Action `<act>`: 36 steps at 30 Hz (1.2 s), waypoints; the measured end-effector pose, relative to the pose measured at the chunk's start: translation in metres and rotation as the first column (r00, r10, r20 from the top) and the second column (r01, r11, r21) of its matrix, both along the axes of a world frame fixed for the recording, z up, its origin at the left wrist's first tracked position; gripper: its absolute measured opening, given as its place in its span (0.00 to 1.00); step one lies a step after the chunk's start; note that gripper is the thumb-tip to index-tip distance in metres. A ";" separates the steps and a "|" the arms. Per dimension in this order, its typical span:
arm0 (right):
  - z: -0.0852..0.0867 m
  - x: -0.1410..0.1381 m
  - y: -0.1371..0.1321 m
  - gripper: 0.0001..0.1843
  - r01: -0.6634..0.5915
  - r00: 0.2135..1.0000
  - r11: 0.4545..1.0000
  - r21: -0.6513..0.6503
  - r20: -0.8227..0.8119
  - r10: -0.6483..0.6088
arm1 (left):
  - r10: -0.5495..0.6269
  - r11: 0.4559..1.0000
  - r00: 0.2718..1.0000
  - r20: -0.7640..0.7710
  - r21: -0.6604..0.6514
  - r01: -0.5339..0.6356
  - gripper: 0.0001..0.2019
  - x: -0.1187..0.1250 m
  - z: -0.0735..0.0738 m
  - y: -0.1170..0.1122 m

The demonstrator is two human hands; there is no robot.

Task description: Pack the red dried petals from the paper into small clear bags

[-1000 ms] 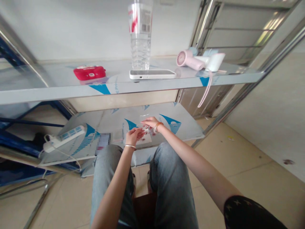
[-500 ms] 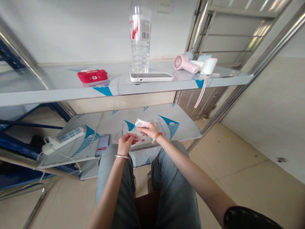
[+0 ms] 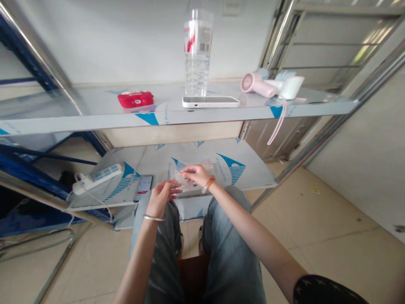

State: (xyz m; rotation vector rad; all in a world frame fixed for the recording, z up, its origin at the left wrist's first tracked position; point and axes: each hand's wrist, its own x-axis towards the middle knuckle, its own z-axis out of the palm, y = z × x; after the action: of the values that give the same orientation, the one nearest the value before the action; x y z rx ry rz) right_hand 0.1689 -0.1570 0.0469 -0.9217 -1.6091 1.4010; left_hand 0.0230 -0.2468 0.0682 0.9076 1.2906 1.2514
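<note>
Over the lower shelf (image 3: 145, 157), my right hand (image 3: 195, 174) is closed in a pinch on a clear plastic bag (image 3: 187, 183). The film is see-through, so its exact outline is hard to follow. Just left of it and slightly nearer to me, my left hand (image 3: 163, 193) has its fingers stretched and apart, with nothing seen in them. Beyond my right hand, a small clear packet with pinkish stripes (image 3: 207, 164) lies on the shelf. A phone (image 3: 144, 184) lies left of my left hand, its screen partly blurred out.
A white power strip (image 3: 98, 178) with a cable lies at the lower shelf's left. On the upper shelf (image 3: 107, 120) are a red case (image 3: 136, 99), a white-edged phone (image 3: 211, 102), a clear bottle (image 3: 196, 67), a pink handheld fan (image 3: 257, 84) and a white one (image 3: 292, 87).
My left hand has drawn back left from the plastic and its fingers have opened. My right hand still pinches plastic, slightly lower. The view has shifted left.
</note>
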 end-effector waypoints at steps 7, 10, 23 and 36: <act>0.013 -0.012 -0.014 0.20 0.013 0.998 1.000 -0.025 -0.059 -0.015 | 0.108 0.987 0.991 -0.074 0.130 -0.098 0.21 0.001 -0.019 -0.003; 0.016 -0.015 -0.013 0.20 0.044 0.997 0.998 -0.051 -0.069 -0.047 | 0.150 0.981 0.986 -0.077 0.135 -0.139 0.21 -0.003 -0.028 -0.003; 0.010 0.000 -0.014 0.16 0.032 0.993 0.981 -0.193 0.114 -0.010 | 0.183 0.968 0.981 -0.067 0.184 -0.168 0.15 0.001 -0.047 0.017; -0.022 0.024 -0.053 0.15 0.061 0.994 0.972 -0.227 0.098 -0.039 | 0.136 0.986 0.991 0.016 0.096 -0.137 0.19 -0.001 -0.061 -0.001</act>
State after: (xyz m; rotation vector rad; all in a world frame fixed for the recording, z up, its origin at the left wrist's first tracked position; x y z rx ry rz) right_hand 0.1928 -0.2103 0.0248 -1.1694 -1.5010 1.5513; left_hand 0.0219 -0.2479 0.0077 0.8930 1.3118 1.4343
